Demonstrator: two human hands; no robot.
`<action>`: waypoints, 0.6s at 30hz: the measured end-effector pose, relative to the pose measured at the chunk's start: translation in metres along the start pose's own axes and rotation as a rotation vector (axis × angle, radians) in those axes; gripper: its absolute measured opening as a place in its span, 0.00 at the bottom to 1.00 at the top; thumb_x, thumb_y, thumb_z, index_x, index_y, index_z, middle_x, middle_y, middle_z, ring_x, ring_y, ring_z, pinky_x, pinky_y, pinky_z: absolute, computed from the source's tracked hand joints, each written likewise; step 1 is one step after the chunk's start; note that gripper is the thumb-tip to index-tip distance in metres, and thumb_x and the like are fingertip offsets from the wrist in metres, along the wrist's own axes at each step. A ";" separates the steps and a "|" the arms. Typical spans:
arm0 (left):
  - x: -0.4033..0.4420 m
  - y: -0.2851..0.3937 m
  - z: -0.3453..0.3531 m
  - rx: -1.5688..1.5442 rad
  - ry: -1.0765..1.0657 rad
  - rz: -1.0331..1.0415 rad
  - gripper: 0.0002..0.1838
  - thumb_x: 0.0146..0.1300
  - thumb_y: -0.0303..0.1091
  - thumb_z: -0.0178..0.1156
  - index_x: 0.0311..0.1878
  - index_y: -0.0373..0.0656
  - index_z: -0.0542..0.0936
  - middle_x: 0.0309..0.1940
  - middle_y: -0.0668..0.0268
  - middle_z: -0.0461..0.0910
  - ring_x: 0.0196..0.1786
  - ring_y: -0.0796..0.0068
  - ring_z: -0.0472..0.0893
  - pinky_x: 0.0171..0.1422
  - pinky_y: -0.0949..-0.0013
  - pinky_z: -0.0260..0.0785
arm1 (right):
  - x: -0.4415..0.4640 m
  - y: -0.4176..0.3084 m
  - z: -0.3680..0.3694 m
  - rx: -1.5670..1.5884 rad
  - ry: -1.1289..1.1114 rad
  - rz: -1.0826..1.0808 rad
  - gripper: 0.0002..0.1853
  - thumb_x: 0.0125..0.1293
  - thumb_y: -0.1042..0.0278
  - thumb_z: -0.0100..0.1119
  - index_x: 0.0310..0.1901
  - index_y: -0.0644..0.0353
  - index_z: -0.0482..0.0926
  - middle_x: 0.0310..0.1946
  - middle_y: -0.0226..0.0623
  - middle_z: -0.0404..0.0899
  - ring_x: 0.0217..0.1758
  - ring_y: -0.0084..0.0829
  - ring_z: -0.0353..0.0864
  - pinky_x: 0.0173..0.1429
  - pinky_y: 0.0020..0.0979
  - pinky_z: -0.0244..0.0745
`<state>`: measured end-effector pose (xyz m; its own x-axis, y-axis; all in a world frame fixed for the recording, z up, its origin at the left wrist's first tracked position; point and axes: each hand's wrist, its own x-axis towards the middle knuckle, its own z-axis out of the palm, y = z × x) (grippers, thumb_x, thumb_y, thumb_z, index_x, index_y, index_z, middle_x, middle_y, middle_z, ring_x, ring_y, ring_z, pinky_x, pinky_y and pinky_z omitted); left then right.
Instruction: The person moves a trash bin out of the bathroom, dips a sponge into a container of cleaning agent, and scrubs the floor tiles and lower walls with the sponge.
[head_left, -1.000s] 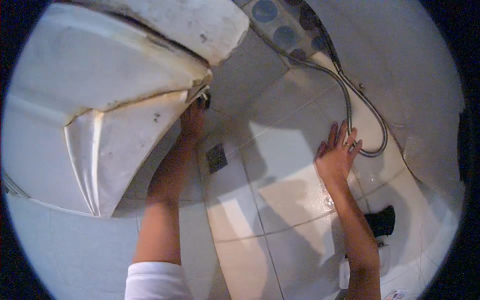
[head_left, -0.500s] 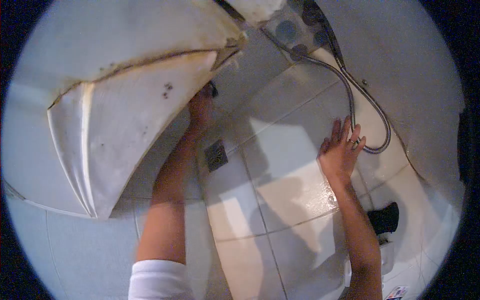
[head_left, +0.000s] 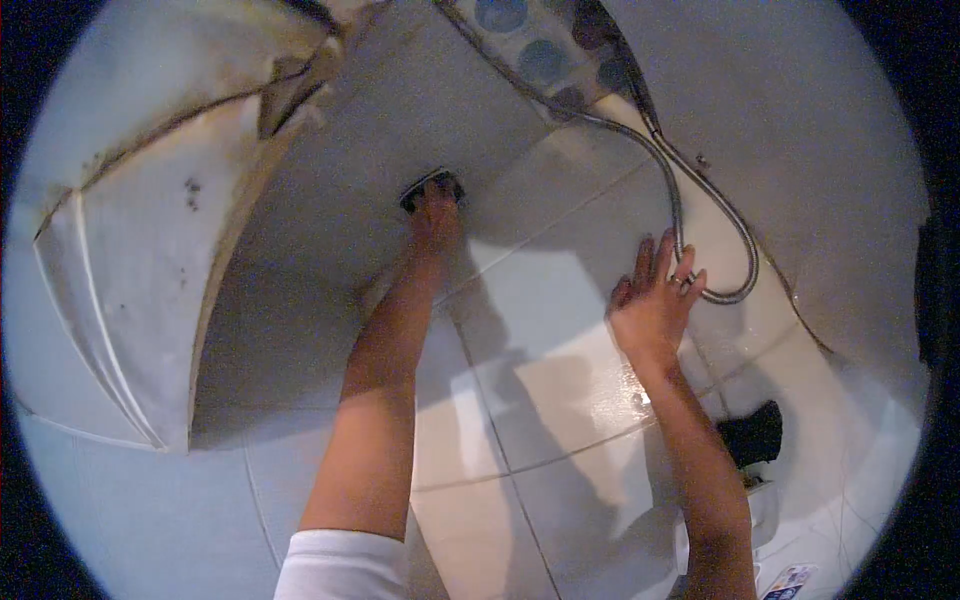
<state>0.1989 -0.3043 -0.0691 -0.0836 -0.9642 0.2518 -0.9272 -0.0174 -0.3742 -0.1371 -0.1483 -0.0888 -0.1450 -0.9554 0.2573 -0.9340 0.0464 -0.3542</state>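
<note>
My left hand is closed on a dark scrubber with a pale edge, pressed against the shadowed tiles by the base of the wall. Its exact kind is hard to make out. On the wet tiled floor my right hand lies with fingers spread and a ring on one of them. A looped metal shower hose runs beside and partly behind those fingertips.
At left hangs a white fixture with brown stains and dark spots. A dotted sheet is at the top. Near my right forearm are a black item, a white container and a printed label.
My left hand has come out from behind the white fixture with the scrubber, moving right. The view has shifted, so the fixture sits further left. My right hand stays on the floor.
</note>
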 end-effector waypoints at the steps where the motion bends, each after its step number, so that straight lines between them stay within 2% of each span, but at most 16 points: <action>1: -0.002 0.006 0.000 0.045 -0.013 0.025 0.26 0.60 0.35 0.54 0.62 0.39 0.69 0.57 0.44 0.69 0.57 0.46 0.72 0.59 0.52 0.68 | 0.000 -0.001 -0.001 0.003 -0.017 0.005 0.31 0.59 0.58 0.50 0.64 0.62 0.64 0.69 0.50 0.52 0.71 0.56 0.48 0.70 0.61 0.41; 2: 0.001 0.000 -0.004 0.145 0.210 0.054 0.25 0.59 0.34 0.53 0.61 0.39 0.69 0.56 0.45 0.69 0.56 0.46 0.73 0.57 0.51 0.69 | 0.000 -0.002 -0.001 0.009 -0.039 0.009 0.32 0.59 0.58 0.50 0.65 0.62 0.64 0.70 0.49 0.52 0.72 0.55 0.48 0.71 0.60 0.41; 4: 0.010 -0.016 -0.022 0.246 0.432 0.088 0.25 0.59 0.33 0.53 0.61 0.40 0.70 0.55 0.45 0.70 0.54 0.47 0.73 0.54 0.51 0.71 | 0.000 -0.003 0.000 -0.015 -0.047 0.013 0.32 0.59 0.58 0.49 0.65 0.62 0.63 0.70 0.49 0.52 0.72 0.55 0.48 0.71 0.60 0.41; 6: 0.025 -0.015 -0.097 -0.065 0.459 -0.046 0.24 0.57 0.31 0.53 0.59 0.41 0.71 0.53 0.47 0.71 0.50 0.48 0.74 0.50 0.52 0.72 | 0.000 -0.004 0.003 -0.027 -0.051 0.022 0.32 0.60 0.57 0.49 0.65 0.61 0.63 0.70 0.49 0.52 0.72 0.55 0.48 0.71 0.60 0.41; 10: 0.035 -0.024 0.006 0.065 0.415 0.129 0.24 0.57 0.31 0.53 0.59 0.41 0.71 0.53 0.46 0.70 0.48 0.47 0.74 0.48 0.51 0.72 | -0.001 -0.004 0.004 -0.053 -0.049 0.022 0.33 0.60 0.56 0.48 0.66 0.61 0.62 0.70 0.49 0.52 0.72 0.54 0.47 0.71 0.60 0.41; 12: 0.031 -0.015 0.054 0.170 0.191 0.197 0.23 0.60 0.32 0.52 0.60 0.41 0.70 0.53 0.48 0.71 0.48 0.46 0.74 0.50 0.53 0.72 | 0.000 -0.003 0.002 -0.057 -0.042 0.013 0.33 0.60 0.56 0.48 0.66 0.60 0.62 0.70 0.49 0.52 0.72 0.53 0.47 0.71 0.60 0.41; 13: 0.031 -0.007 0.048 0.173 0.197 0.193 0.23 0.60 0.32 0.52 0.60 0.41 0.70 0.53 0.48 0.71 0.48 0.46 0.74 0.50 0.53 0.72 | -0.001 -0.003 0.002 -0.038 -0.049 0.013 0.33 0.60 0.56 0.48 0.66 0.61 0.61 0.70 0.49 0.52 0.72 0.54 0.48 0.71 0.60 0.41; 15: 0.021 0.013 0.025 -0.089 0.130 0.060 0.22 0.61 0.33 0.51 0.59 0.41 0.70 0.55 0.49 0.70 0.49 0.46 0.75 0.51 0.51 0.71 | 0.001 -0.002 0.001 -0.023 -0.055 0.019 0.33 0.60 0.56 0.48 0.66 0.61 0.61 0.70 0.49 0.52 0.72 0.54 0.48 0.71 0.60 0.41; 16: 0.016 0.007 0.013 -0.091 0.129 0.063 0.22 0.61 0.33 0.51 0.59 0.41 0.70 0.55 0.49 0.70 0.49 0.46 0.75 0.51 0.51 0.71 | 0.002 -0.002 0.001 -0.035 -0.086 0.017 0.32 0.61 0.56 0.47 0.67 0.60 0.61 0.71 0.48 0.50 0.72 0.54 0.48 0.70 0.60 0.42; 18: 0.002 -0.034 -0.015 0.172 0.197 0.093 0.22 0.61 0.33 0.52 0.59 0.41 0.70 0.56 0.48 0.70 0.50 0.45 0.74 0.53 0.50 0.70 | 0.003 -0.002 -0.001 -0.046 -0.117 0.009 0.32 0.61 0.56 0.46 0.67 0.60 0.60 0.72 0.47 0.48 0.72 0.54 0.47 0.70 0.59 0.42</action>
<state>0.2243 -0.3021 -0.0426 -0.2504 -0.8941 0.3712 -0.8378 0.0080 -0.5460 -0.1364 -0.1508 -0.0868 -0.1173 -0.9822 0.1466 -0.9471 0.0662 -0.3141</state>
